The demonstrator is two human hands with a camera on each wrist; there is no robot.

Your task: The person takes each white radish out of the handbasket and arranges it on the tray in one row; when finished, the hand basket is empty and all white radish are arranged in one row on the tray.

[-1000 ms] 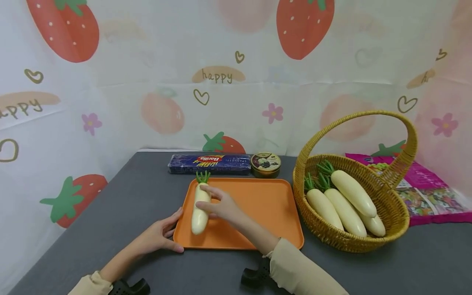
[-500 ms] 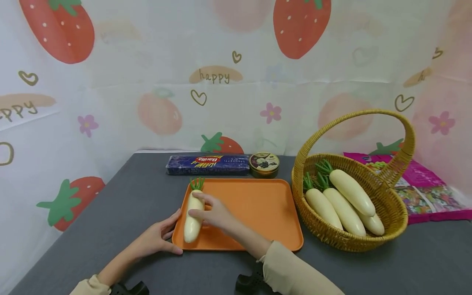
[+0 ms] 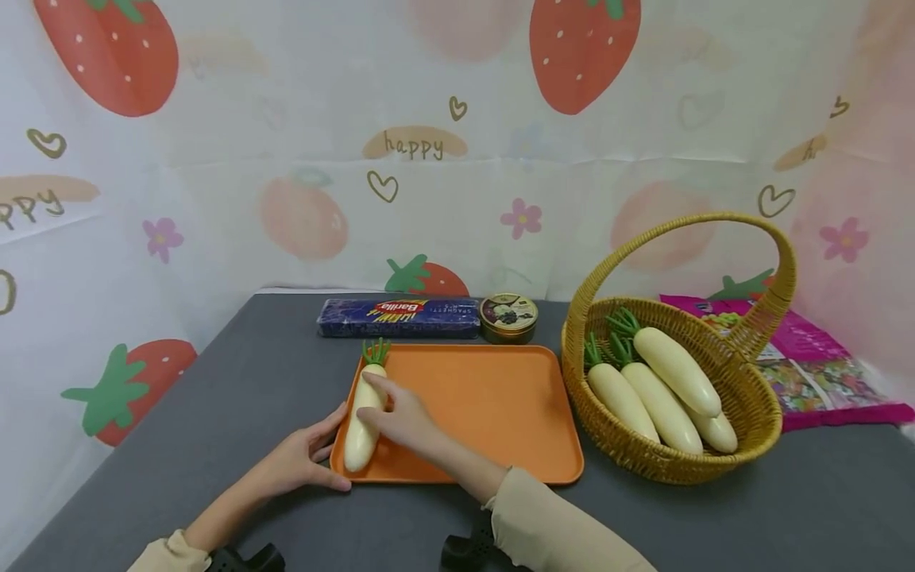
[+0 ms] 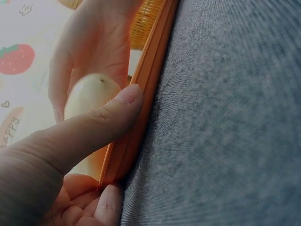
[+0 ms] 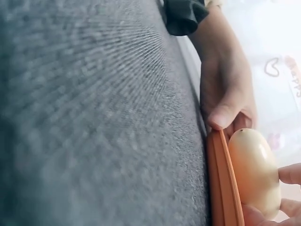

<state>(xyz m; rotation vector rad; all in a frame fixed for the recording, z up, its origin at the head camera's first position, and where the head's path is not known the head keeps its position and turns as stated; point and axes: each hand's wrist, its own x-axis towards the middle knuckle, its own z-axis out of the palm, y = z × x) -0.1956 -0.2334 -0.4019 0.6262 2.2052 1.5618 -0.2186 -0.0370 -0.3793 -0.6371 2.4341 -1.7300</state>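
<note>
white radish (image 3: 360, 438) shifted over to the left side of the orange tray (image 3: 479, 405)

over the last second the white radish has moved leftward, from over the inner part of the orange tray to a place along its left edge, leafy end away from the person. the right hand (image 3: 403, 419) still holds it from the side, thumb and fingers pinching its middle. the left hand (image 3: 303, 461) has stayed at the tray's near left corner, thumb on the near rim and fingers at the left side, gripping it, apparently to steady it.

this suggests the placing is nearly settled, though the radish is not yet released; whether the tray bears its full weight cannot be told. the other radishes (image 3: 675, 369) lie unchanged in the wicker basket (image 3: 629, 457) to the right, while the spaghetti pack (image 3: 400, 319) and round tin (image 3: 509, 319) sit untouched behind the tray.
</note>
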